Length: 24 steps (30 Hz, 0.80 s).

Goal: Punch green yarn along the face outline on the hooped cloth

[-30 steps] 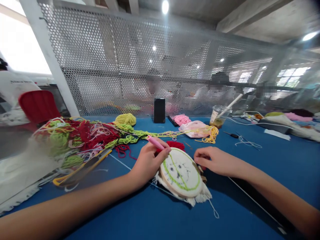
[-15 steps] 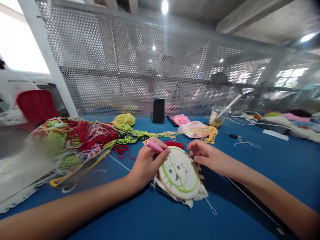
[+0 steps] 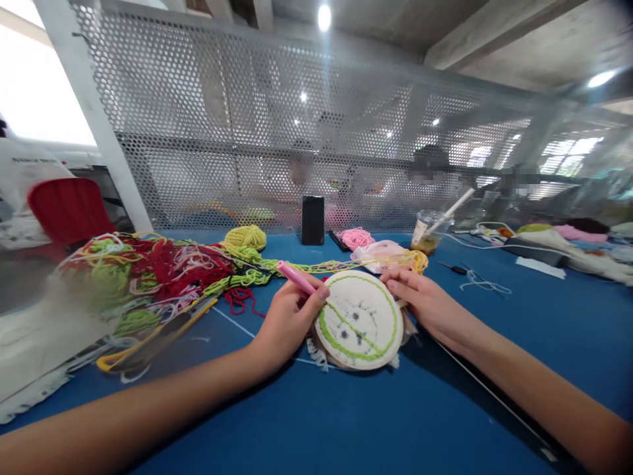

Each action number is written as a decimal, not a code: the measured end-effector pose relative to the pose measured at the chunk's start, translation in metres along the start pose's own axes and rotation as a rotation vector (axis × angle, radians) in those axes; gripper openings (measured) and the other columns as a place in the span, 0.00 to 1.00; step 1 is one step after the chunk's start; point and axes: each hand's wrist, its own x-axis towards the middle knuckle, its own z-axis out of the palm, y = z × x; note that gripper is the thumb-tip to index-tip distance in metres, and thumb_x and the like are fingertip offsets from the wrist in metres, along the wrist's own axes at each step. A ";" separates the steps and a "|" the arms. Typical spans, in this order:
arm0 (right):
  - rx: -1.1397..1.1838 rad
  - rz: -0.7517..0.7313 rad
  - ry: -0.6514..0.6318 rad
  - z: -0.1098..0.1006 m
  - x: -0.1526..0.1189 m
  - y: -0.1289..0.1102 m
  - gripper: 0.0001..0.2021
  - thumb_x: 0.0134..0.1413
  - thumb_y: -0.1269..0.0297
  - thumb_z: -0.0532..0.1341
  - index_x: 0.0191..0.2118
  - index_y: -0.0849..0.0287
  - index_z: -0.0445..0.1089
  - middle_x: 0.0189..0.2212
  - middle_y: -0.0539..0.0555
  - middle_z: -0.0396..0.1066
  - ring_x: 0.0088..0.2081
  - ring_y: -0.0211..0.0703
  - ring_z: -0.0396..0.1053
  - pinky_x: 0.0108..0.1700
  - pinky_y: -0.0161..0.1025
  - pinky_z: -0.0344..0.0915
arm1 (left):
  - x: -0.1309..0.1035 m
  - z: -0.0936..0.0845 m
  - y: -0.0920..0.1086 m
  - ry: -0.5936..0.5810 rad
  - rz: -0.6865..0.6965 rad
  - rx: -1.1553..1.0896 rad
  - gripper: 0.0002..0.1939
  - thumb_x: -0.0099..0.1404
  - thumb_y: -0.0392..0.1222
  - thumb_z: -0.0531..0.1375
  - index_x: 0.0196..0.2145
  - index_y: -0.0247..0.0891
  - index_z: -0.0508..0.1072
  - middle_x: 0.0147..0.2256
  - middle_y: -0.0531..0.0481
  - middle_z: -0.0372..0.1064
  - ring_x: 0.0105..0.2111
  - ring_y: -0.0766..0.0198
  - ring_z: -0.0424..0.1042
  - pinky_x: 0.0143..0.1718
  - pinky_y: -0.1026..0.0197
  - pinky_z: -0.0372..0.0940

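Observation:
A round embroidery hoop (image 3: 368,310) holds white cloth with a green yarn ring, a green line across it and dark drawn marks. My left hand (image 3: 291,310) is closed on a pink punch needle (image 3: 295,277) and also touches the hoop's left rim. On the upper right rim, my right hand (image 3: 418,297) pinches the hoop, its thumb on the front and the other fingers partly hidden. Frayed cloth edges hang out below the hoop, which is tilted up toward me.
Tangled yarn (image 3: 158,270) heaps at the left, beside yellow-handled scissors (image 3: 158,333). A phone (image 3: 312,221) stands before the perforated metal screen (image 3: 208,119). Behind it are a yellow yarn ball (image 3: 246,237), pink yarn (image 3: 357,238) and a drink cup (image 3: 426,234). A thin tool (image 3: 453,268) lies right.
The hoop has turned and lifted to face me more. My right hand has gone from beside the hoop to gripping its rim. My left hand still holds the pink punch needle.

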 end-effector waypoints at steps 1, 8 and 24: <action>0.056 0.000 0.045 0.001 0.001 0.001 0.11 0.52 0.58 0.55 0.38 0.59 0.62 0.31 0.51 0.65 0.30 0.36 0.64 0.31 0.34 0.61 | 0.000 0.000 0.000 -0.006 0.016 0.006 0.08 0.62 0.41 0.52 0.29 0.36 0.66 0.32 0.50 0.63 0.32 0.65 0.64 0.35 0.61 0.61; 0.185 -0.027 0.135 0.003 0.004 0.001 0.14 0.49 0.57 0.58 0.40 0.59 0.65 0.34 0.53 0.68 0.34 0.40 0.66 0.34 0.35 0.63 | 0.001 0.001 0.001 -0.098 0.048 -0.101 0.09 0.62 0.42 0.52 0.33 0.37 0.70 0.40 0.47 0.66 0.45 0.60 0.62 0.48 0.56 0.57; -0.739 -0.002 0.040 -0.005 0.001 -0.002 0.21 0.56 0.53 0.45 0.18 0.59 0.59 0.15 0.50 0.62 0.20 0.37 0.60 0.26 0.36 0.55 | 0.006 0.000 -0.002 -0.020 -0.120 -0.097 0.11 0.60 0.44 0.53 0.32 0.34 0.70 0.38 0.46 0.66 0.38 0.61 0.65 0.39 0.60 0.60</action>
